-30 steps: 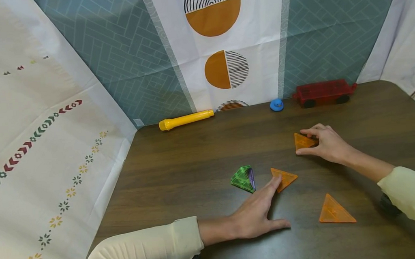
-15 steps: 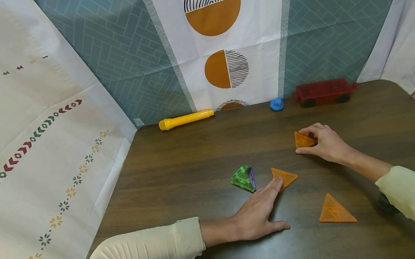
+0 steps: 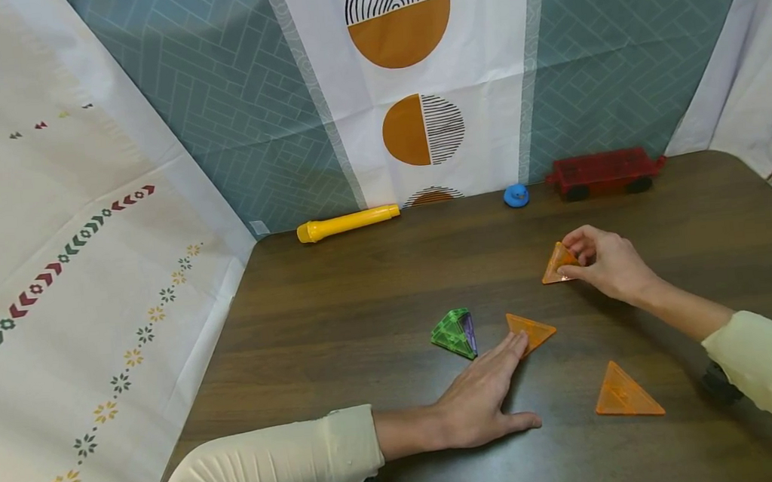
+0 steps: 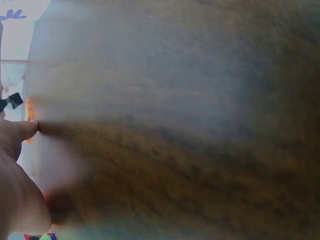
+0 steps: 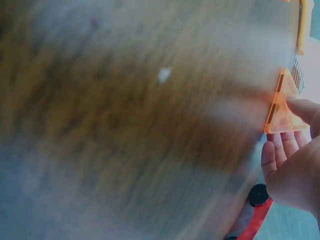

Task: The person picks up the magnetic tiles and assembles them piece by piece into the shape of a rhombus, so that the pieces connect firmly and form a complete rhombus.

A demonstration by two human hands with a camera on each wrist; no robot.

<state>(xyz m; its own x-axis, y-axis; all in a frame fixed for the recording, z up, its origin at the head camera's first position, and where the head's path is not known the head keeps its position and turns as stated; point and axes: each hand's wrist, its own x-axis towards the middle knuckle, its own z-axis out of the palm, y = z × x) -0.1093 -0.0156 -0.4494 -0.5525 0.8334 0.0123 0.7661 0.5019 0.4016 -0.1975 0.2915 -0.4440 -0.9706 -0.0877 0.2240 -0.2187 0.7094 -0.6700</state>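
Observation:
My right hand [image 3: 609, 265] pinches an orange see-through triangle tile [image 3: 553, 267] between thumb and fingers. The tile stands tilted, and in the right wrist view the same orange tile [image 5: 282, 107] shows its point upward. My left hand [image 3: 476, 400] lies with straight fingers, fingertips resting on a second orange triangle tile [image 3: 534, 331] flat on the table. Beside those fingertips is a green and purple tile piece [image 3: 454, 334]. A third orange triangle tile [image 3: 626, 394] lies flat between the two forearms. In the left wrist view, part of my left hand [image 4: 20, 185] shows at the left edge.
Along the back of the wooden table [image 3: 336, 298] lie a yellow toy microphone [image 3: 347, 223], a small blue toy [image 3: 515, 195] and a red wheeled toy wagon [image 3: 605, 173]. Patterned cloths [image 3: 252, 93] hang behind and at the sides.
My right hand has turned its orange tile, which now stands tilted with a point upward, and the fingers have shifted on it. The left hand stays in place.

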